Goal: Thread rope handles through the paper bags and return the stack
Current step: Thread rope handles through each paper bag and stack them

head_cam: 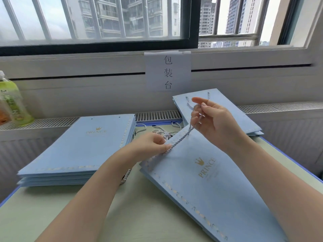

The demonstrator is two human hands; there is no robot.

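A flat light-blue paper bag (206,186) with a gold PRINCE logo lies on the table in front of me, its top edge pointing up-left. A twisted blue-white rope handle (181,137) runs along that top edge. My left hand (152,143) pinches the bag's top edge and the rope near its lower end. My right hand (215,117) is raised above the bag and grips the rope's upper end, pulling it taut. A stack of flat bags with bare holes (82,149) lies at the left. Bags with handles fitted (218,110) lie at the back right.
Loose rope handles (157,131) lie in a heap between the stacks, and one rope end (125,177) shows under my left forearm. A green drink bottle (12,102) stands on the ledge at far left. A paper sign (167,72) hangs below the window.
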